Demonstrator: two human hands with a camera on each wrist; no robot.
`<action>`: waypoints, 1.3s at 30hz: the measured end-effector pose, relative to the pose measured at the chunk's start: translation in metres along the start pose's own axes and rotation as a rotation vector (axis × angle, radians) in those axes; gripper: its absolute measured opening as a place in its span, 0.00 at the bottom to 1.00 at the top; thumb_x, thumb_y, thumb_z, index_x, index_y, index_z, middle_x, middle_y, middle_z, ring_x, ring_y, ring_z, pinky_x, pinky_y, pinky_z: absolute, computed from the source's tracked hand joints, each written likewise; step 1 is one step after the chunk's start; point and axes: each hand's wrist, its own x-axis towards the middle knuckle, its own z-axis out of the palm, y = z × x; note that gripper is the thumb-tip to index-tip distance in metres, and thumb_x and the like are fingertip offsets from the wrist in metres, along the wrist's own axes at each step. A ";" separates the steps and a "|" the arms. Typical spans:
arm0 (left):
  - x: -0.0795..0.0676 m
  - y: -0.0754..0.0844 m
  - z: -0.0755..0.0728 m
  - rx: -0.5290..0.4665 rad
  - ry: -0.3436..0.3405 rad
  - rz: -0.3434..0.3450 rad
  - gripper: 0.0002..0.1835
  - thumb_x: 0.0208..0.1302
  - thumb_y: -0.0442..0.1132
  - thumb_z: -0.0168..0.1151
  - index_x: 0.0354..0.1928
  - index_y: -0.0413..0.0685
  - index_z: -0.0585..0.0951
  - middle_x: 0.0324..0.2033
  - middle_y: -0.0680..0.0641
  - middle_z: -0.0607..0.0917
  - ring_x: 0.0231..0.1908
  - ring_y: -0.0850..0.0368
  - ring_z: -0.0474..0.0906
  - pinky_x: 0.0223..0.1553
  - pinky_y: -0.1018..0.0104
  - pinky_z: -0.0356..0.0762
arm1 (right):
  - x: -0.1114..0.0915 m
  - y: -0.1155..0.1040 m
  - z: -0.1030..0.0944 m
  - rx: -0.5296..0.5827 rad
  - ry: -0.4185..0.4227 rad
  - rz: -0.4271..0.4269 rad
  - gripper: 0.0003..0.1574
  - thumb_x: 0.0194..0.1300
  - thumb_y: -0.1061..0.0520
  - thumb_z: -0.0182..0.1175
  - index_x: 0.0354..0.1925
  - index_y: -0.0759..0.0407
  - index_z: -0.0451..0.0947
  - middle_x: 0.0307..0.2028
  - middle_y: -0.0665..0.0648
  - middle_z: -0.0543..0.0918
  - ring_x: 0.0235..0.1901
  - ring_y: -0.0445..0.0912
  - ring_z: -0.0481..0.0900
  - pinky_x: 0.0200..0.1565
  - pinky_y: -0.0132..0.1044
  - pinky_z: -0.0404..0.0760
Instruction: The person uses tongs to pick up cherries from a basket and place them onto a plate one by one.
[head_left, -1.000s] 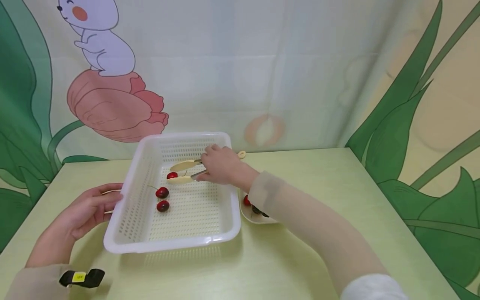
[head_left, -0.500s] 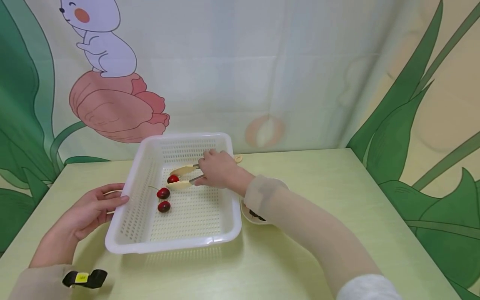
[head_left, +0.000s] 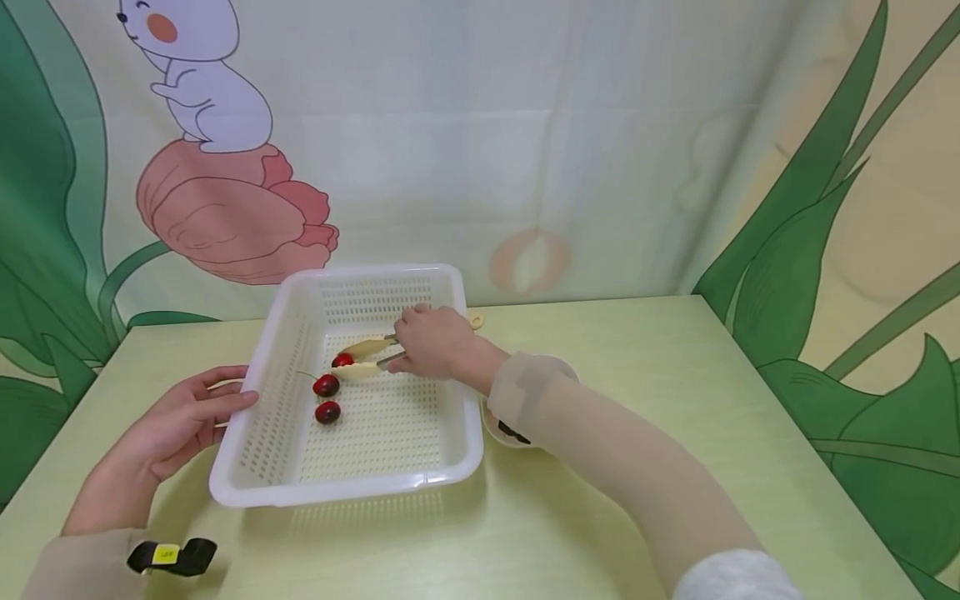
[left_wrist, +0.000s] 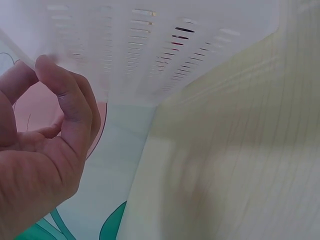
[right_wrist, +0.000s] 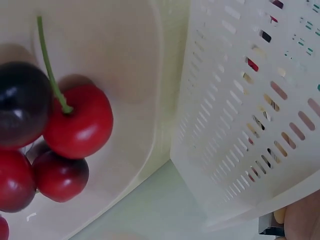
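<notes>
1. Pale green table (head_left: 600, 517) set against a printed cloth backdrop (head_left: 450, 167) showing a white animal on a pink flower and large green leaves.
2. White basket (head_left: 352, 490), perforated, stands on the table. My left hand (head_left: 187, 417) pinches its left rim, thumb on the rim, fingers outside it.
3. My right hand (head_left: 433, 337) reaches over the basket's right side, fingers wrapped around the tongs (head_left: 360, 372); their looped end shows behind the hand.
4. Gripped cherry (head_left: 342, 359): red, between the two cream tips, beyond my fingertips on the left. The tips stand narrowly apart around it; how firmly they press, I cannot tell.
5. Two dark red cherries (head_left: 327, 412) lie on the basket floor just nearer to me than the tips, one in front of the other.
6. White dish (right_wrist: 130, 60) sits just right of the basket, partly under my right sleeve (head_left: 622, 442). Right wrist view: several cherries (right_wrist: 82, 122) clustered in it, one with a green stem upward.
</notes>
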 end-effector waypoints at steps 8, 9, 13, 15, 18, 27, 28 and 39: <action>0.000 -0.001 0.001 -0.035 -0.005 -0.003 0.23 0.77 0.35 0.58 0.67 0.48 0.62 0.48 0.55 0.86 0.45 0.54 0.86 0.46 0.57 0.86 | -0.003 0.000 0.002 -0.006 0.026 -0.010 0.40 0.73 0.25 0.49 0.59 0.55 0.78 0.52 0.51 0.80 0.48 0.44 0.76 0.41 0.39 0.83; -0.001 -0.002 0.001 -0.040 -0.004 -0.003 0.22 0.77 0.35 0.58 0.66 0.50 0.63 0.48 0.55 0.86 0.45 0.54 0.86 0.46 0.57 0.86 | -0.003 0.000 0.002 -0.004 0.029 -0.013 0.40 0.73 0.25 0.48 0.59 0.55 0.78 0.51 0.51 0.80 0.47 0.44 0.77 0.40 0.39 0.83; -0.002 -0.005 0.000 -0.053 -0.003 -0.001 0.21 0.77 0.35 0.58 0.65 0.50 0.63 0.48 0.55 0.86 0.45 0.53 0.86 0.46 0.56 0.86 | -0.004 0.000 0.003 0.011 0.043 -0.022 0.40 0.74 0.25 0.46 0.58 0.55 0.77 0.50 0.50 0.79 0.46 0.44 0.76 0.40 0.38 0.82; -0.002 -0.006 0.000 -0.053 0.001 -0.002 0.22 0.77 0.35 0.58 0.65 0.51 0.63 0.48 0.55 0.85 0.45 0.53 0.86 0.46 0.56 0.86 | -0.005 0.000 0.002 0.017 0.054 -0.026 0.39 0.75 0.25 0.45 0.57 0.54 0.77 0.49 0.50 0.79 0.45 0.44 0.75 0.40 0.38 0.81; -0.001 -0.006 0.000 -0.048 0.007 -0.006 0.23 0.77 0.36 0.58 0.66 0.52 0.62 0.49 0.55 0.85 0.46 0.54 0.86 0.46 0.56 0.86 | -0.005 0.001 0.001 0.032 0.075 -0.027 0.39 0.75 0.25 0.44 0.56 0.54 0.77 0.47 0.50 0.78 0.45 0.44 0.74 0.40 0.37 0.81; 0.000 -0.003 0.001 -0.022 0.018 -0.007 0.26 0.76 0.36 0.60 0.68 0.48 0.61 0.48 0.57 0.85 0.46 0.55 0.86 0.46 0.56 0.86 | -0.010 0.011 -0.002 0.124 0.113 -0.007 0.40 0.74 0.25 0.46 0.56 0.56 0.76 0.47 0.52 0.78 0.47 0.45 0.76 0.40 0.39 0.82; 0.001 -0.003 0.001 -0.029 0.023 -0.011 0.25 0.76 0.36 0.60 0.68 0.49 0.62 0.48 0.57 0.85 0.45 0.55 0.86 0.46 0.57 0.86 | -0.011 0.012 -0.002 0.130 0.117 -0.005 0.40 0.74 0.25 0.46 0.55 0.56 0.76 0.47 0.52 0.78 0.47 0.46 0.76 0.40 0.39 0.82; 0.002 -0.002 0.002 -0.032 0.016 -0.006 0.25 0.77 0.36 0.59 0.69 0.48 0.61 0.49 0.56 0.85 0.46 0.55 0.86 0.46 0.56 0.86 | -0.026 0.028 -0.008 0.188 0.156 -0.002 0.40 0.75 0.25 0.43 0.56 0.58 0.72 0.44 0.52 0.76 0.44 0.46 0.74 0.40 0.39 0.80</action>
